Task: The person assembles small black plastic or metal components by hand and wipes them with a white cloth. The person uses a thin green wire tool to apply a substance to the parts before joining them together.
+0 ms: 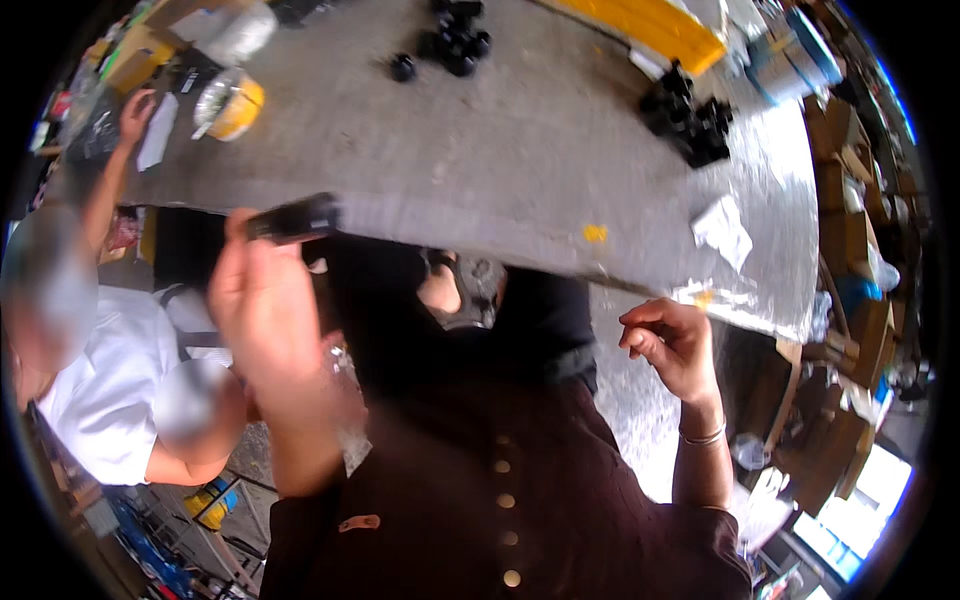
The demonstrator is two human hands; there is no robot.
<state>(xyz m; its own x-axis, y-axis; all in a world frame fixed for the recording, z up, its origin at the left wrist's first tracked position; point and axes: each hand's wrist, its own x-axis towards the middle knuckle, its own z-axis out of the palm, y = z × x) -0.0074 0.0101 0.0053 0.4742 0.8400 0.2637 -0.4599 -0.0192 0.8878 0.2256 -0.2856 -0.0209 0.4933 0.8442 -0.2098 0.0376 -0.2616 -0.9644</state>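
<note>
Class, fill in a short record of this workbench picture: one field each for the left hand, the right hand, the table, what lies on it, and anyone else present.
Left hand: left hand raised, fingers closed on a black cylindrical part
Right hand: right hand loosely curled, holding nothing visible, with a bangle on the wrist
Table: grey worktable, partly covered with clear plastic sheet
On it: two clusters of black parts, a yellow tape roll, crumpled white paper
Others: a person in a white shirt at the left, one hand on the table
</note>
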